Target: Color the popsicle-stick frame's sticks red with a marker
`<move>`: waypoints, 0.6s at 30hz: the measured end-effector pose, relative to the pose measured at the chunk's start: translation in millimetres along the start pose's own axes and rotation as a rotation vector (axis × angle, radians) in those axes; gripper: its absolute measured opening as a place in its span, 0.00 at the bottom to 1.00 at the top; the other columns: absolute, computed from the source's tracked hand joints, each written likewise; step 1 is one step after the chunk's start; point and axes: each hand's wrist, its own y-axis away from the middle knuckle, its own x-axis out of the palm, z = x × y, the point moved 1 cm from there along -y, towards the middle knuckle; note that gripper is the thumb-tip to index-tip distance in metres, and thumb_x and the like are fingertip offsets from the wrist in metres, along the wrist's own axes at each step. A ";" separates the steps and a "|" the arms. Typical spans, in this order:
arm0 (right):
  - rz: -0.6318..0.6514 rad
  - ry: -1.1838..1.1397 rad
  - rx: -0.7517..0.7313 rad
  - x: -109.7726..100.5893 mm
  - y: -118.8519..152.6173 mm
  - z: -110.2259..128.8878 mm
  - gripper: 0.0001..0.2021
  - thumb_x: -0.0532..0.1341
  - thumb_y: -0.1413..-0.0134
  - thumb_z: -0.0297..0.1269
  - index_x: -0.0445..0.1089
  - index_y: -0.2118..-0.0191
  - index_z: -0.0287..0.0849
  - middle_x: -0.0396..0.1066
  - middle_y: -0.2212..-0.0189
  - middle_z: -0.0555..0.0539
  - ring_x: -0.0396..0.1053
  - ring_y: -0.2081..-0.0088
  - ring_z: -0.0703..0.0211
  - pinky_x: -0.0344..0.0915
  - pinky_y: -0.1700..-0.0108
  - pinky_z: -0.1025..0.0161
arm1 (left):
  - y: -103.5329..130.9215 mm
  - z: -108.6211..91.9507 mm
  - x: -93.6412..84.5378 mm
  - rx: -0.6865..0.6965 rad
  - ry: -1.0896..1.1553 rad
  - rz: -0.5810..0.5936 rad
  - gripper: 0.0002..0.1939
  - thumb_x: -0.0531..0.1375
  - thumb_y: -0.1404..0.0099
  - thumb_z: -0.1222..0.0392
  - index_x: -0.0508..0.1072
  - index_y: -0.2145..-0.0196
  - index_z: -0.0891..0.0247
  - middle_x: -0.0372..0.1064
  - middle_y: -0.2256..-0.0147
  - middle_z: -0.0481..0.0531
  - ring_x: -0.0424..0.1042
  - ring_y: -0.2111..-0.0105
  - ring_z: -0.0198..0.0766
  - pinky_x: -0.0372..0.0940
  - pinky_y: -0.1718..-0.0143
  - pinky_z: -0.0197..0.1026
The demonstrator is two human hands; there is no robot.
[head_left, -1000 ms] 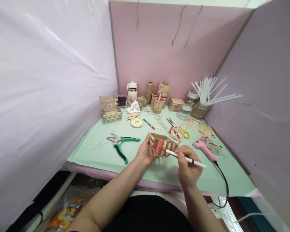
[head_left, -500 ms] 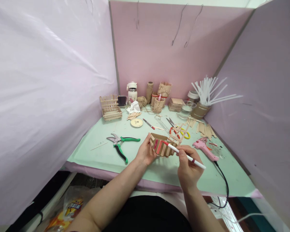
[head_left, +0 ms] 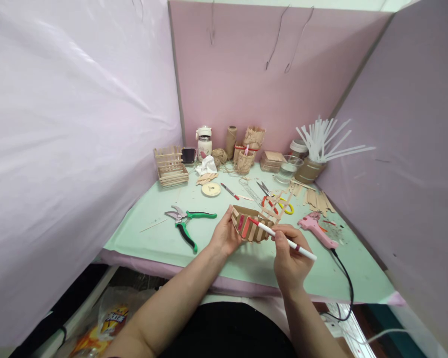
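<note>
A small basket of wooden sticks (head_left: pixel 259 233) is gripped at its left end by my left hand (head_left: pixel 226 233). Some of its side slats are coloured dark red and coral pink, while others are bare wood. Attached at its right is an open lattice of thin sticks (head_left: pixel 282 208). My right hand (head_left: pixel 291 256) is closed around a white marker (head_left: pixel 297 248), whose red tip rests at the upper part of the basket's side, beside the pink slat.
Green-handled pruners (head_left: pixel 186 221) lie left of my hands, and a corded pink glue gun (head_left: pixel 317 230) lies to the right. Behind are scissors (head_left: pixel 269 197), a red pen (head_left: pixel 230 191), a round lid (head_left: pixel 211 189), a stick rack (head_left: pixel 171 171) and a water bowl (head_left: pixel 288 170).
The marker and my right hand have shifted very slightly to the left. My left hand and the basket look unmoved.
</note>
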 end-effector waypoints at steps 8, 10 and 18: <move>0.009 0.007 0.007 0.7 0.2 1.5 0.07 0.62 0.40 0.35 0.73 0.69 0.44 0.73 0.73 0.50 0.70 0.69 0.59 0.67 0.64 0.59 | -0.6 0.3 0.2 -0.005 0.000 -0.010 0.27 0.50 0.25 0.45 0.76 0.52 0.73 0.80 0.67 0.59 0.80 0.67 0.44 0.72 0.57 0.46; 0.021 0.004 0.003 0.5 0.0 1.7 0.07 0.62 0.40 0.35 0.73 0.70 0.44 0.73 0.74 0.51 0.70 0.70 0.59 0.67 0.65 0.59 | -0.5 0.3 0.0 -0.008 0.000 -0.011 0.27 0.50 0.25 0.45 0.76 0.51 0.73 0.80 0.66 0.60 0.80 0.66 0.44 0.72 0.56 0.46; 0.083 -0.021 0.001 -0.7 1.6 -1.2 0.08 0.61 0.40 0.34 0.70 0.72 0.44 0.71 0.75 0.51 0.68 0.70 0.58 0.65 0.64 0.57 | -4.1 1.3 -5.4 -0.038 0.052 0.019 0.25 0.56 0.29 0.44 0.75 0.46 0.68 0.81 0.62 0.60 0.81 0.61 0.47 0.72 0.51 0.49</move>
